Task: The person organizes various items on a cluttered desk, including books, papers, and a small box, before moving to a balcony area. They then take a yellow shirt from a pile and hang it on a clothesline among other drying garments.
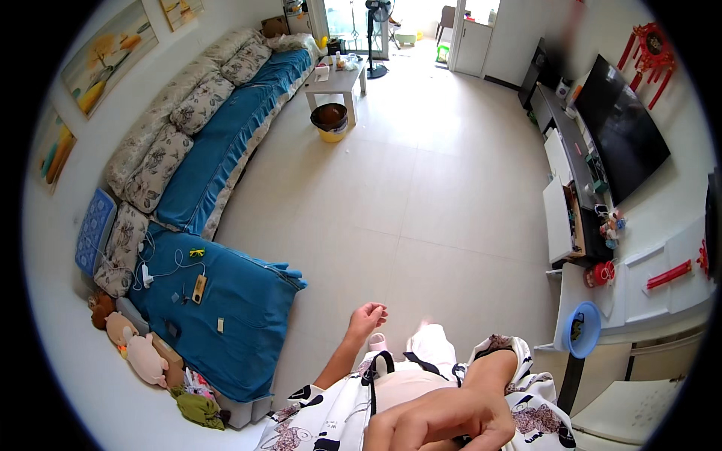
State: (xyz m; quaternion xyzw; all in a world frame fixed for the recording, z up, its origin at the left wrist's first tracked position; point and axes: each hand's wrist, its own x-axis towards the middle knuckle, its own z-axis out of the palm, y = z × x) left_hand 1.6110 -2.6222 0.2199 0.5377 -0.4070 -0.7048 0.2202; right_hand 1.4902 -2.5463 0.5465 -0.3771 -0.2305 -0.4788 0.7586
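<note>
My left hand [368,320] hangs above the tiled floor [395,270], with its fingers loosely bent and nothing visible in them. Close to the camera, my right hand [451,416] is raised in front of the printed white shirt [333,414]. Its fingers curl down past the bottom edge, so their tips and anything in them are hidden. Below the hands show white trousers [431,344] and a pink slipper [378,341]. To the left of my left hand, the blue-covered sofa end [248,321] carries a phone [199,289], a white power strip [147,276] and yellow glasses [197,252].
A low table [335,82] stands far ahead, with a yellow bin [331,133] before it and a standing fan [370,42] behind. On the right are a TV cabinet [564,169] with a door ajar, a television [620,129] and a blue basin [592,332]. Plush toys [145,358] line the sofa's left edge.
</note>
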